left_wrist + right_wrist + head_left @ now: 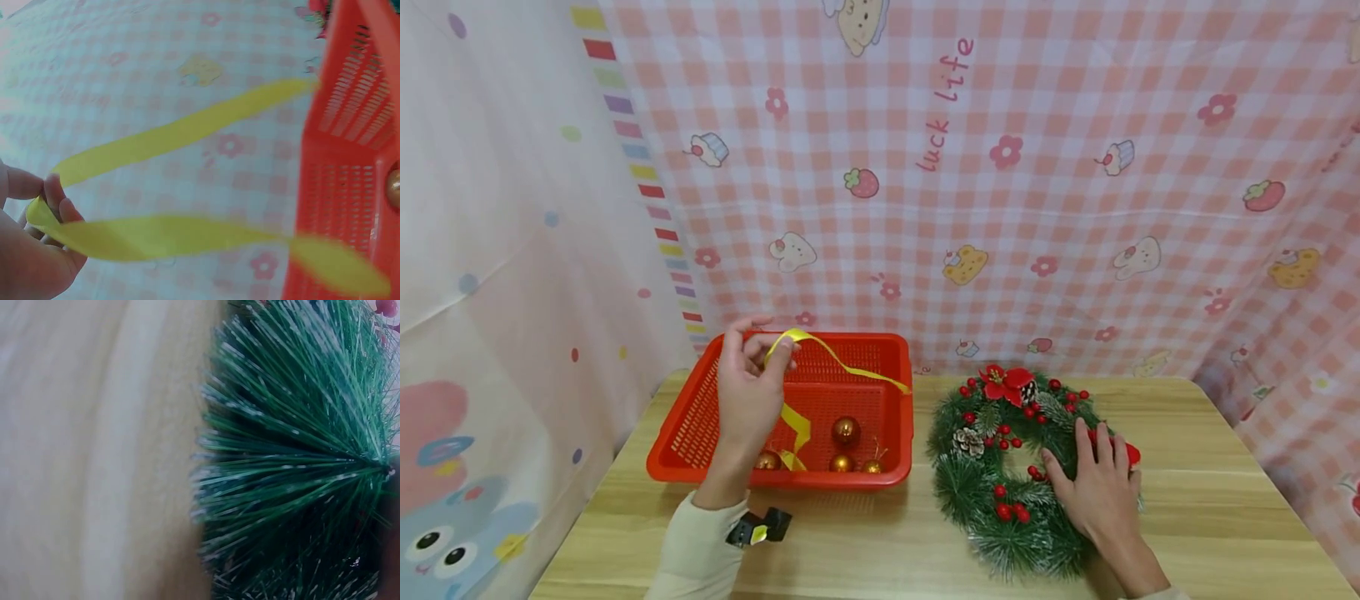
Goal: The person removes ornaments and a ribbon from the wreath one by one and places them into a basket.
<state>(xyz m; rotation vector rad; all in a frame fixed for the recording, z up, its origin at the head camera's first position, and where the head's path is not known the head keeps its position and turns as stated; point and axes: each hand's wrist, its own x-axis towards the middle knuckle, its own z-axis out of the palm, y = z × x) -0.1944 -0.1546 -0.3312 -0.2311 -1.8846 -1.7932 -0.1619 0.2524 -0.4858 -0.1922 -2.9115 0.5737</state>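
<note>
Above the red plastic basket (898, 433), my left hand (754, 392) pinches a yellow ribbon (842, 362) between thumb and fingers. One length of the ribbon stretches to the basket's right rim, and another hangs down inside the basket; the left wrist view shows this second length (156, 237) twisted. My right hand (1101, 487) rests with spread fingers on the right side of a green wreath (970, 479) with red berries, pinecones and a red flower (1006, 383). Frosted green needles (300, 450) fill much of the right wrist view, where the hand is barely visible.
Several shiny gold-brown balls, one of them a larger bauble (846, 430), lie along the basket's near side. Basket and wreath stand side by side on a wooden table (1210, 500). A pink checked cloth (1060, 208) hangs right behind the table.
</note>
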